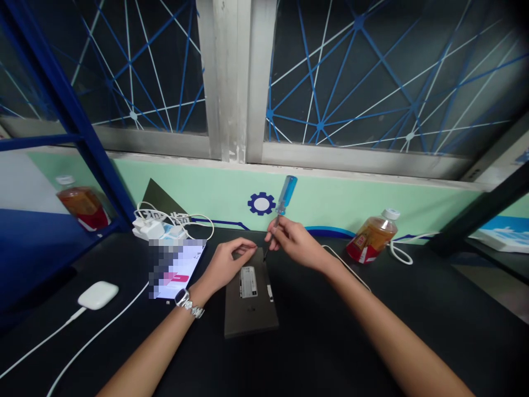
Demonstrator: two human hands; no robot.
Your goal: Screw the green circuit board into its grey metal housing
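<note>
A flat grey-brown rectangular device (248, 314) lies on the black table with a printed white label (248, 282) on its upper face. At its far left corner is my left hand (229, 259), thumb and fingers closed about the edge; a metal-banded watch (189, 303) is on that wrist. My right hand (291, 240) pinches a screwdriver (286, 194) by its shaft, the blue translucent handle pointing up. The dark tip (265, 256) meets the device near its far right corner. Whether it sits in a screw is too small to tell.
A lit phone (182, 270) lies left of the device, before a white power strip (155, 229) with cables. Farther left is a white earbud case (98, 295) on a cable. Bottles of amber drink stand at right (372, 236) and left (82, 203). Windows rise behind.
</note>
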